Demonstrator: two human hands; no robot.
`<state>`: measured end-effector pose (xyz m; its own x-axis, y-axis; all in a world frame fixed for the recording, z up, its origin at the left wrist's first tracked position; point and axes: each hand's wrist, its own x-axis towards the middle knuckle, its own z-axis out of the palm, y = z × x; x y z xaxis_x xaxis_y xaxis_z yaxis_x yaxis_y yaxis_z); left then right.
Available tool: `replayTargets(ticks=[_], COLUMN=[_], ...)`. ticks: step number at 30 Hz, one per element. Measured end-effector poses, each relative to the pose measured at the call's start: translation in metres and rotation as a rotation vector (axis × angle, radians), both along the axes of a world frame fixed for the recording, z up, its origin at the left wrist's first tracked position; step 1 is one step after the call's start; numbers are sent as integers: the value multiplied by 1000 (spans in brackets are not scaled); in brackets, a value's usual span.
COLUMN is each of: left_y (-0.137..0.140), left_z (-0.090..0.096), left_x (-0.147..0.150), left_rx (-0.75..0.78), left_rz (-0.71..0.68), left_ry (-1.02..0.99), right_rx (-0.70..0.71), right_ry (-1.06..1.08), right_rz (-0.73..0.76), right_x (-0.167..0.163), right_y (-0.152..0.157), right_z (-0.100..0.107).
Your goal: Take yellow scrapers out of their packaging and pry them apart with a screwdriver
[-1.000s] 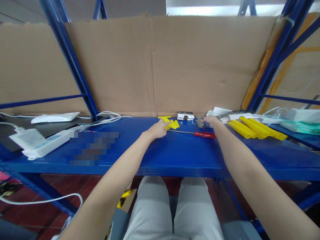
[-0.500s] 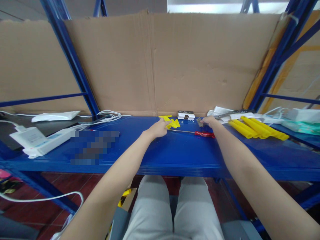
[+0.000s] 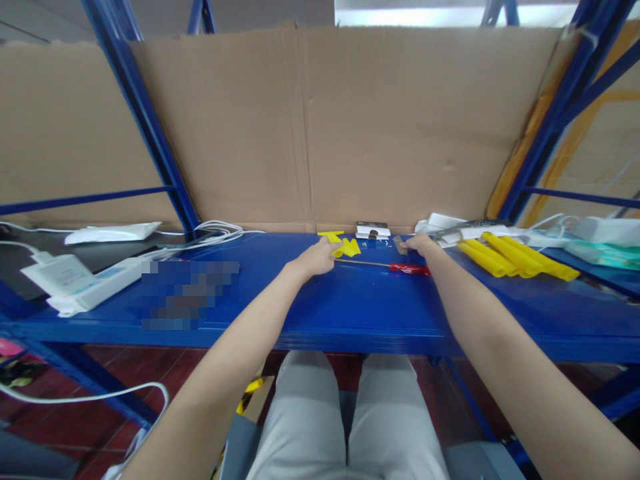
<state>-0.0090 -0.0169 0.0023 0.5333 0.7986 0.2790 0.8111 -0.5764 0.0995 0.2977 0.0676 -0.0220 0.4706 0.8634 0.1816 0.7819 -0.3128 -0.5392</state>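
Note:
My left hand [image 3: 319, 257] rests near the middle of the blue shelf top, forefinger stretched toward several small flat yellow pieces [image 3: 351, 247]; its lower fingers are partly hidden. A long screwdriver [image 3: 409, 269] lies crosswise, red handle to the right, its thin shaft reaching toward my left hand. With closed fingertips, my right hand [image 3: 421, 244] holds the near end of a small flat brownish-grey plate [image 3: 400, 245] at the surface. Between the hands, a small black-and-white box [image 3: 373, 231] stands at the back, with tiny shiny parts [image 3: 379, 243] in front of it.
Yellow tubes [image 3: 515, 256] lie right of my right forearm, before white papers [image 3: 440, 223]. A white power strip [image 3: 103, 283] with a charger [image 3: 57, 274] and cables [image 3: 220, 232] is at left. A cardboard wall [image 3: 350, 133] stands behind, between blue posts [image 3: 145, 120].
The small plate at my right fingertips now looks flatter and turned slightly. My left hand stays almost still, and the screwdriver and yellow pieces keep their places.

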Motion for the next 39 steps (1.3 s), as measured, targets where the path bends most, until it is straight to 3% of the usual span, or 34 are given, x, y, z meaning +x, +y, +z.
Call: replayTargets(ticks=[4,31,39], left_y=[-4,8,11], left_z=[2,8,9], left_x=[1,-14,-14], left_rx=[-17,4,-17], left_rz=[-3,188,253], left_ry=[0,-123,-245], right_rx=[-84,-106,-118], right_ry=[-13,-168,-176], right_rz=[-59,86,141], right_x=[-3,-6,-9], right_y=[-3,-8,-16], right_z=[3,7,9])
